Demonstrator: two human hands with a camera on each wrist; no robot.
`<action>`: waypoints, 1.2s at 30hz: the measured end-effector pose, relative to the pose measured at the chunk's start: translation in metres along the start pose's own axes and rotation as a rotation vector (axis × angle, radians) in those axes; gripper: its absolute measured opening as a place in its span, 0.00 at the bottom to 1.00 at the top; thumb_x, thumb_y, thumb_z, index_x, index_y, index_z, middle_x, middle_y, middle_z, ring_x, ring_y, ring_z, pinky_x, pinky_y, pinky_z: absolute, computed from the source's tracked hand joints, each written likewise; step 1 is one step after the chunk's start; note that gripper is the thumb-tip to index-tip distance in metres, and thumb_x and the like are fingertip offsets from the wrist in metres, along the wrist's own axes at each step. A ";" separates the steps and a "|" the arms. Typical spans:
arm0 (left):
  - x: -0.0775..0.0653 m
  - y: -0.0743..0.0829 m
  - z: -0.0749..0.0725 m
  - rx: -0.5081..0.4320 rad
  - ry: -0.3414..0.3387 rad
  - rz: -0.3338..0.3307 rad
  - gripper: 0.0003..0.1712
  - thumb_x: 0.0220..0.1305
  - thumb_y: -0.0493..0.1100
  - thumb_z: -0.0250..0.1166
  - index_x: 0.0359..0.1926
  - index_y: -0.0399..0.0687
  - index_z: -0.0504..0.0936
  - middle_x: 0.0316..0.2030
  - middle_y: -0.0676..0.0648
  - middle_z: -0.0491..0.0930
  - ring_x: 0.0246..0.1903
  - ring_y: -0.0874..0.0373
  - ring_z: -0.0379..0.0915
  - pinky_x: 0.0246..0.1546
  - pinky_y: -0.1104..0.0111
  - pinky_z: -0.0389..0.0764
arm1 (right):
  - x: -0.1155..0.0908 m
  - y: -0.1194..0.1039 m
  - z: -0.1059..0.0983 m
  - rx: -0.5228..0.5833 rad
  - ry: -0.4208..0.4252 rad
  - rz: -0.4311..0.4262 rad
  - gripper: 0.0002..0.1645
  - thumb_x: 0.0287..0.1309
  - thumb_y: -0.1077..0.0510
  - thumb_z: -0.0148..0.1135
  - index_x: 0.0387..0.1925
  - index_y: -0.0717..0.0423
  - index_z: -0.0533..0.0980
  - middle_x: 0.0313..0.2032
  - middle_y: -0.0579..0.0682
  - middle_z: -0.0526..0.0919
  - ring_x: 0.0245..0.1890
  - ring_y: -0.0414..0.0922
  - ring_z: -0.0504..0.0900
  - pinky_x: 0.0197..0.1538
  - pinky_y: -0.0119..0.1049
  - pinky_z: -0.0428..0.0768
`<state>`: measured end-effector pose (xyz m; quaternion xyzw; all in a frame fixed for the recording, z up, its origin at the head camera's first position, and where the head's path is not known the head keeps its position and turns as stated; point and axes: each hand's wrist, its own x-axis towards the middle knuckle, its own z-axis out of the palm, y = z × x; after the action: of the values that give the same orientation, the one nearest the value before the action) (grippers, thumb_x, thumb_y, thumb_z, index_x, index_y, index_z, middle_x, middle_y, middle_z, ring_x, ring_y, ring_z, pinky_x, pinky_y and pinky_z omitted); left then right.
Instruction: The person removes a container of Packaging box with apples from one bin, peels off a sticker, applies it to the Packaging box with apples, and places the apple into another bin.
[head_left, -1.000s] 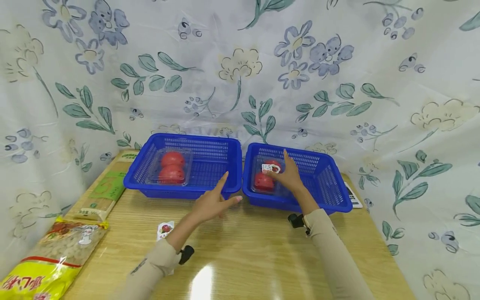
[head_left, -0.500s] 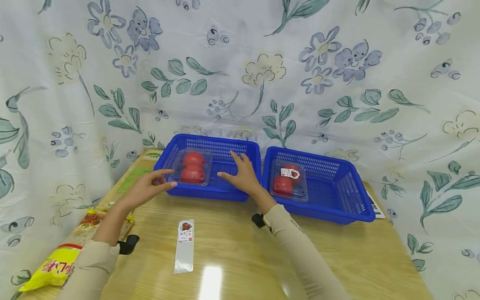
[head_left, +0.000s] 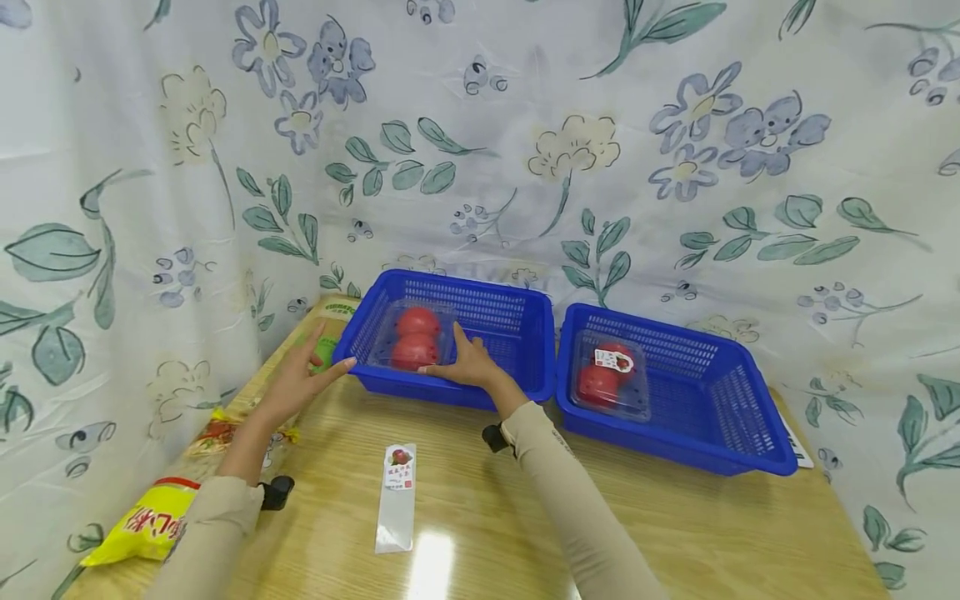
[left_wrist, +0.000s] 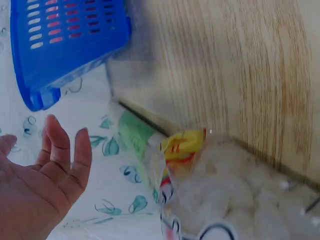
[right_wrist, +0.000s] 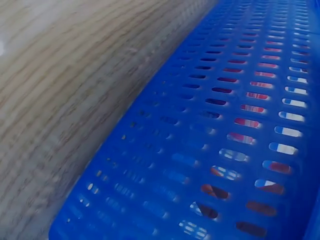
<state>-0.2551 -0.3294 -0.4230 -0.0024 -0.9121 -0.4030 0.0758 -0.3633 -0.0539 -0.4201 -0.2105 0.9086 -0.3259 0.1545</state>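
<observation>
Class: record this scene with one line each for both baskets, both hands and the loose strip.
Left basket: clear box, two red fruits, no label visible
Right basket: labelled box, two red fruits
Left hand: by left basket's front left corner
Right hand: at clear box's right side, touch unclear
Loose strip: on table, in front of left basket

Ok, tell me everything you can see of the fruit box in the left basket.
The box is clear, plastic by its look, with two red fruits inside, one behind the other. It sits at the left end of the blue basket; no label shows on its top. The right hand is at its right side, thumb near its front edge; whether they touch is unclear.
</observation>
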 end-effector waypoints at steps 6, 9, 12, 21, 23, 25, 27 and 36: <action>0.007 0.005 0.015 0.077 -0.071 -0.158 0.63 0.63 0.76 0.53 0.76 0.59 0.20 0.70 0.19 0.47 0.66 0.22 0.53 0.53 0.29 0.64 | 0.006 -0.002 0.002 0.006 -0.070 0.051 0.68 0.57 0.34 0.66 0.79 0.50 0.32 0.77 0.66 0.41 0.77 0.65 0.40 0.72 0.64 0.53; 0.012 0.008 0.023 0.129 -0.107 -0.207 0.66 0.59 0.81 0.51 0.74 0.62 0.15 0.72 0.18 0.33 0.68 0.15 0.37 0.55 0.22 0.51 | 0.008 -0.003 0.002 0.003 -0.092 0.063 0.67 0.57 0.34 0.65 0.79 0.49 0.31 0.77 0.66 0.41 0.77 0.64 0.39 0.73 0.63 0.52; 0.014 0.010 0.030 0.156 -0.124 -0.239 0.68 0.56 0.83 0.51 0.73 0.64 0.13 0.72 0.18 0.34 0.67 0.14 0.42 0.56 0.23 0.52 | 0.011 -0.003 0.003 0.006 -0.111 0.070 0.67 0.58 0.35 0.65 0.79 0.50 0.31 0.77 0.66 0.40 0.77 0.64 0.39 0.73 0.62 0.51; 0.015 0.014 0.036 0.107 -0.112 -0.265 0.70 0.53 0.82 0.56 0.76 0.64 0.19 0.74 0.21 0.34 0.69 0.17 0.40 0.60 0.25 0.51 | 0.021 -0.001 0.005 0.004 -0.138 0.074 0.68 0.60 0.39 0.65 0.78 0.52 0.27 0.76 0.70 0.43 0.77 0.64 0.43 0.74 0.58 0.53; 0.014 0.014 0.037 0.090 -0.111 -0.268 0.70 0.53 0.82 0.57 0.76 0.64 0.19 0.74 0.22 0.34 0.69 0.18 0.40 0.60 0.25 0.52 | 0.023 -0.001 0.006 0.025 -0.140 0.066 0.69 0.59 0.39 0.66 0.78 0.53 0.27 0.76 0.69 0.44 0.76 0.63 0.46 0.74 0.56 0.54; 0.014 0.014 0.037 0.070 -0.107 -0.267 0.71 0.53 0.81 0.58 0.76 0.64 0.20 0.74 0.22 0.35 0.70 0.19 0.41 0.61 0.26 0.52 | 0.025 -0.001 0.006 0.074 -0.141 0.058 0.70 0.58 0.41 0.67 0.77 0.55 0.25 0.76 0.68 0.43 0.76 0.62 0.47 0.75 0.54 0.54; 0.014 0.014 0.038 0.037 -0.103 -0.260 0.71 0.53 0.80 0.60 0.77 0.64 0.20 0.75 0.24 0.37 0.71 0.21 0.41 0.62 0.27 0.53 | 0.027 -0.002 0.007 0.137 -0.138 0.052 0.71 0.58 0.43 0.68 0.77 0.57 0.24 0.77 0.66 0.41 0.77 0.61 0.47 0.75 0.52 0.53; 0.013 0.014 0.037 -0.063 -0.085 -0.211 0.70 0.56 0.73 0.64 0.78 0.60 0.22 0.78 0.33 0.38 0.74 0.28 0.39 0.67 0.32 0.51 | 0.034 -0.010 0.014 0.338 -0.084 0.081 0.72 0.55 0.52 0.72 0.77 0.55 0.25 0.78 0.63 0.40 0.77 0.57 0.47 0.76 0.50 0.53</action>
<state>-0.2723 -0.2933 -0.4350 0.0742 -0.8966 -0.4365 -0.0058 -0.3838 -0.0850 -0.4289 -0.1582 0.8414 -0.4583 0.2387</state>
